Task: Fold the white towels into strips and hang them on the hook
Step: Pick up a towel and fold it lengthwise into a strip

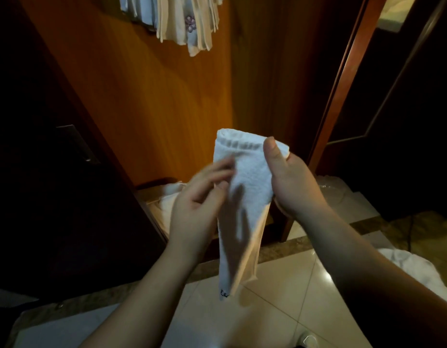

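holding up a white terry towel folded into a long narrow strip (242, 197) in the middle of the frame, the person is keeping it vertical so its loose end is hanging free toward the glossy pale floor tiles (280, 297) at the bottom. the right hand (290, 182) is gripping the doubled-over top of the strip, thumb pressing on the front and fingers curling behind it, likely to keep the fold from opening. the left hand (199, 197), blurred, is touching the strip's left edge with loosely bent fingers; i cannot tell whether it is pinching. further back, left of centre, a crumpled white cloth (172, 194) is lying low. at the upper centre, folded white towels already hanging in a bunch (172, 21) are draping against the orange wooden panel (142, 96); the hook itself is out of view.
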`<state>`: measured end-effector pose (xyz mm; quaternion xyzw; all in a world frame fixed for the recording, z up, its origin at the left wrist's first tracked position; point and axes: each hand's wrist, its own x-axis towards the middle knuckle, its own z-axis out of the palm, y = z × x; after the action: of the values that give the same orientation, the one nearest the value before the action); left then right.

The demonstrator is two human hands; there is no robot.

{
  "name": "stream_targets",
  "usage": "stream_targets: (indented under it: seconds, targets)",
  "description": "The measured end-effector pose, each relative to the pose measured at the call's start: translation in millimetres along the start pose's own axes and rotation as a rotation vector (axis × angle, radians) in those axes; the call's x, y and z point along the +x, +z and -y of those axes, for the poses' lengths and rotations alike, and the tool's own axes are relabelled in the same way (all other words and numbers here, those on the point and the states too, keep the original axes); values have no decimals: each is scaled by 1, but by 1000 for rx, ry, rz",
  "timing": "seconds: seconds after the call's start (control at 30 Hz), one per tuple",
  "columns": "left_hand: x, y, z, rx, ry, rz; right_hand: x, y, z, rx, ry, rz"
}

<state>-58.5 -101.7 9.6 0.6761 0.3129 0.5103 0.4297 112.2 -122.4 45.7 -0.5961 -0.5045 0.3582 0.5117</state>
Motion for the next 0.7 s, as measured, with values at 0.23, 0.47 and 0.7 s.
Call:
stream_targets:
  seconds: [0.23, 0.47, 0.7]
  targets:
    - [33, -4, -2, -277, -173, 55, 26, -14, 31, -225, -220, 39]
    - [47, -6, -12, -302, -223, 60, 36, -26, 61, -378, -295, 112]
    - [47, -7, -9, -471, -379, 169, 42, -41, 60, -525, -344, 238]
